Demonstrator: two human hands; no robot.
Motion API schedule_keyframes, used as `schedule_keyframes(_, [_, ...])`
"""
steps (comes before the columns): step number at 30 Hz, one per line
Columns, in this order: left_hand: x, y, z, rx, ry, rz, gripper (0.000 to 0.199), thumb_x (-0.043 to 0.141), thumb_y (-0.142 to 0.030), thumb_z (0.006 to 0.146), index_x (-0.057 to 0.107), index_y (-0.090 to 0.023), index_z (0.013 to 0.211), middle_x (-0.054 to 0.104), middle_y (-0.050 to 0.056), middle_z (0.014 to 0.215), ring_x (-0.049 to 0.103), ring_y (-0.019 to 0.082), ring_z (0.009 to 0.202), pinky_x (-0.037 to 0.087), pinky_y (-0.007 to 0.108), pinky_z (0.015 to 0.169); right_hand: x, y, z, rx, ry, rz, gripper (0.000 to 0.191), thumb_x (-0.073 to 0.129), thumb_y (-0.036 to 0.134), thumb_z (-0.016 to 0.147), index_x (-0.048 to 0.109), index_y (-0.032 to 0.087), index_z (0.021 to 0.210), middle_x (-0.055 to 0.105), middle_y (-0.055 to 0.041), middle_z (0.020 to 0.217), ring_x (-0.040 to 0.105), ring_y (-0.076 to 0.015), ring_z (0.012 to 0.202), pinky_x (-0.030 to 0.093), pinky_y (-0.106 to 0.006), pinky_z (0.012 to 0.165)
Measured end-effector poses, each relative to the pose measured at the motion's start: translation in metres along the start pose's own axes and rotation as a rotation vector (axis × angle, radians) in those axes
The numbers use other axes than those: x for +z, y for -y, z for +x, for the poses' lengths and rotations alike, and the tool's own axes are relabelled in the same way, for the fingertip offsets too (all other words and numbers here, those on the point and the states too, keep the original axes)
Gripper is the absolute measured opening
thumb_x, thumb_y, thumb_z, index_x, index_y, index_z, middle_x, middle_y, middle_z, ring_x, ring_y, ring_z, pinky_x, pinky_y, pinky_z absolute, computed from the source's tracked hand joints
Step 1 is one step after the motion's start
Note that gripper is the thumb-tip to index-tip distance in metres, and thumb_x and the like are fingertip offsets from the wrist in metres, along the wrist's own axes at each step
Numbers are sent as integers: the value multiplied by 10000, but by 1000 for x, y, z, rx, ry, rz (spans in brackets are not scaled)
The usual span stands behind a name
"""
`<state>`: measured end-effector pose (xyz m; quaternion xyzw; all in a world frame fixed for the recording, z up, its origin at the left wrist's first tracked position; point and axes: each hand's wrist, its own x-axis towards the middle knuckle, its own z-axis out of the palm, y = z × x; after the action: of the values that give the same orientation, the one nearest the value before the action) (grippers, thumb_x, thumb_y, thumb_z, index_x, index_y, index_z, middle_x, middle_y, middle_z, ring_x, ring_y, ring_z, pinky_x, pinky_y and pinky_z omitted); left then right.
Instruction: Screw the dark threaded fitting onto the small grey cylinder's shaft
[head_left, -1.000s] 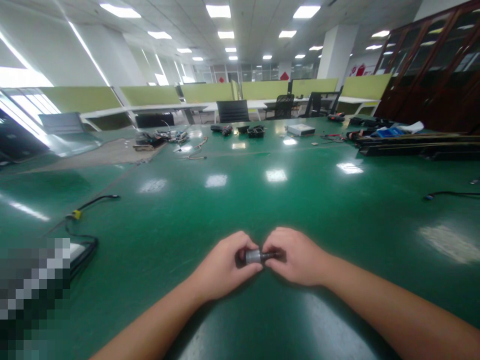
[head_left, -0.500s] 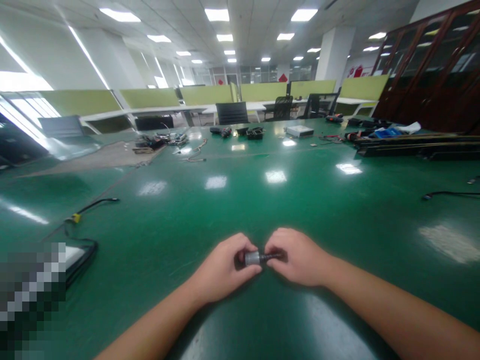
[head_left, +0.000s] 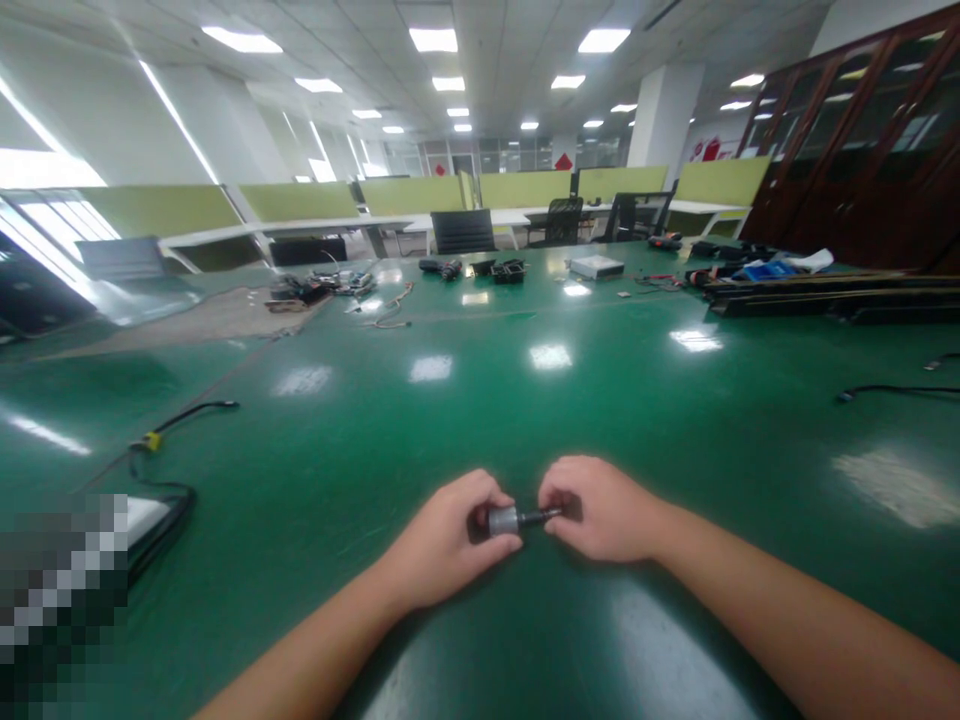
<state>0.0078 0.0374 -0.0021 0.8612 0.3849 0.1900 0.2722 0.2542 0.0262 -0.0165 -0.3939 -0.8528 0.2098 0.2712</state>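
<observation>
A small cylinder with a silver band [head_left: 503,520] lies level just above or on the green tabletop [head_left: 480,430]; I cannot tell if it touches. My left hand [head_left: 450,535] is closed around its dark left end, thumb below and fingers above. From its right side sticks out a thin dark shaft [head_left: 531,518]. The fingers of my right hand [head_left: 600,510] pinch the tip of that shaft, thumb on the near side. Part of the cylinder is hidden inside my left hand, and its exact kind is too small to make out.
At left lies a black cable [head_left: 195,410] with a yellow tag, beside a partly pixelated device. Another black cable [head_left: 892,390] is at right. Along the far side are a wire pile [head_left: 322,285], a power drill [head_left: 441,268], a white box [head_left: 596,266] and long black bars [head_left: 817,295].
My right hand has shifted slightly right, away from my left hand, so more of the shaft shows between them. The left hand holds nearly still.
</observation>
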Motion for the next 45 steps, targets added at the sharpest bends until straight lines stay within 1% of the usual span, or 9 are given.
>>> schedule_keyframes(4, [1,1,0,3,-2,7,197,746,-287,819,628,-194,947,604,5,869,567,166,769,413,266,684,-1,0,2,4,-3,-7,130,712,127,721,650,188,816,631,14,755,555,-146,720,385,-277,708])
schedule_keyframes(9, [1,1,1,5,-1,11,189,746,-282,817,626,-197,936,603,3,860,566,166,769,412,266,685,-3,-2,2,23,-2,-41,127,713,149,722,656,191,827,646,12,768,567,-154,733,379,-296,737])
schedule_keyframes(17, [0,0,0,0,-2,2,188,742,-279,822,625,-196,944,608,3,870,568,162,767,421,266,686,-9,-10,0,7,32,-9,116,705,135,705,655,190,794,615,30,718,552,-133,676,401,-271,701])
schedule_keyframes(24, [-1,-2,0,-7,0,1,193,740,-284,819,621,-191,939,619,10,881,577,166,774,426,267,691,-18,-19,-1,31,49,-82,95,728,152,695,671,186,763,640,7,758,572,-156,727,408,-281,709])
schedule_keyframes(32, [0,-3,0,-11,-6,3,203,748,-281,814,617,-189,939,615,8,871,570,164,761,421,266,682,-20,-19,-1,50,69,-6,83,742,139,706,697,174,766,637,14,731,576,-135,675,424,-260,676])
schedule_keyframes(35, [0,-2,-1,-9,-3,12,207,752,-284,807,618,-186,929,610,9,863,564,166,759,416,268,682,-17,-15,-1,46,72,27,73,750,146,723,706,174,774,648,12,741,581,-130,677,417,-254,663])
schedule_keyframes(39, [1,-2,-1,-13,-14,26,211,747,-284,803,609,-186,928,602,10,864,555,170,764,410,271,682,-6,-4,3,48,51,16,53,757,232,793,730,194,819,662,13,752,586,-136,697,402,-281,708])
schedule_keyframes(42, [2,-2,-1,-5,-19,26,205,742,-255,790,603,-189,926,600,10,867,550,173,774,407,272,683,6,5,6,29,31,0,76,726,270,853,744,223,910,689,3,805,605,-160,778,391,-313,766])
schedule_keyframes(45, [2,-2,0,1,-21,16,203,736,-235,782,595,-191,921,602,13,881,554,176,785,409,272,684,15,9,8,-1,27,-5,146,746,227,819,733,217,964,702,-20,882,607,-188,864,394,-325,796])
